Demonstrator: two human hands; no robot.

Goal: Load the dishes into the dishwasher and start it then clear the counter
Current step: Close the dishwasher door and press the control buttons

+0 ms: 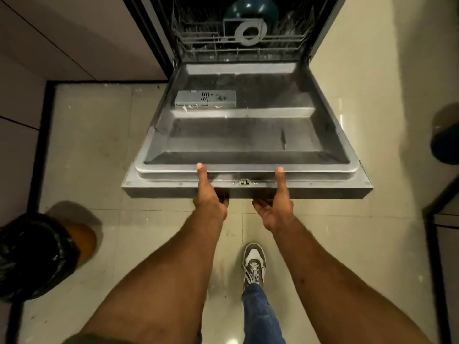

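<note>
Observed from the head camera, looking down. Dishwasher door (244, 135) found lowered, near level, inner face up. Left hand (210, 194) clamped on the door's front edge, left of the latch (244, 182): thumb laid on top of the rim, fingers curled under. Right hand (274, 202) clamped on the same edge, right of the latch: thumb on top, fingers curled beneath, palm partly turned up. Both forearms bare and stretched forward.

Lower rack (242, 43) sat inside the tub, behind the door hinge. Dark teal bowl (250, 9) stood in the rack toward the back; grey ring-shaped piece (249, 33) lay in front of it. Other rack contents too dim to tell. Detergent dispenser (205, 98) noted on the door's inner face, left of centre, with small flecks of debris beside it.

Tiled floor (99, 145) below. Bin with black liner (37, 254) at lower left. One sneaker (253, 265) and a jeans leg (260, 316) between the arms. Dark round object (447, 135) at right edge, blurred, not identifiable.
</note>
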